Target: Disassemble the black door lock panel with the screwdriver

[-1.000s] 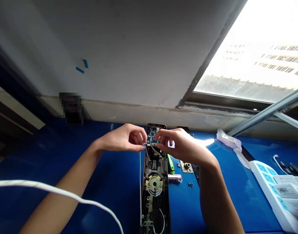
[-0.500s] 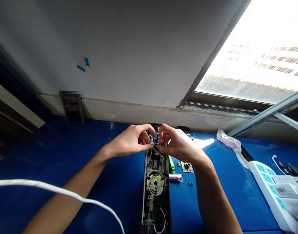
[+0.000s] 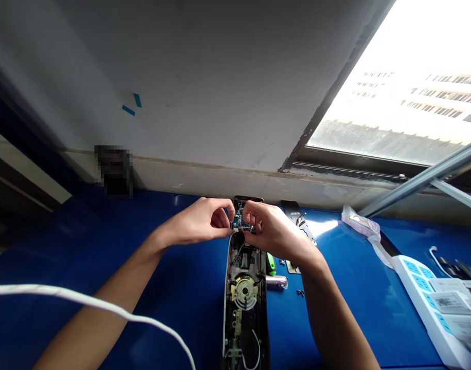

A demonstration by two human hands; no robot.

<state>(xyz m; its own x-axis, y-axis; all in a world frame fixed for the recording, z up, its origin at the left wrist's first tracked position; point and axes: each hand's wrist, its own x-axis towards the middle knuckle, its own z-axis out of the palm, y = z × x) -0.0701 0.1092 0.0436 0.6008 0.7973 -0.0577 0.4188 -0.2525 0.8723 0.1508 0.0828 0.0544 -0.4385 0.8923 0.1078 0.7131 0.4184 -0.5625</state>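
Observation:
A long black lock body (image 3: 245,303) lies open on the blue table (image 3: 181,288), showing a round brass part and thin wires. At its far end sits a small blue circuit board (image 3: 239,220). My left hand (image 3: 199,223) pinches the board's left edge, fingers closed. My right hand (image 3: 268,228) pinches the board's right edge, fingers curled. The two hands nearly touch over the board. A grey wire runs from the board down into the lock body.
A green-handled tool (image 3: 271,263), a small metal cylinder (image 3: 276,281), a brass plate and loose screws (image 3: 300,293) lie right of the lock. A white power strip (image 3: 432,298) sits at far right, a plastic bag (image 3: 361,221) behind it. A white cable (image 3: 104,308) crosses the lower left.
Both hands have closed in on the circuit board, from working the wire just below it to pinching the board's two edges. The lock body has not moved.

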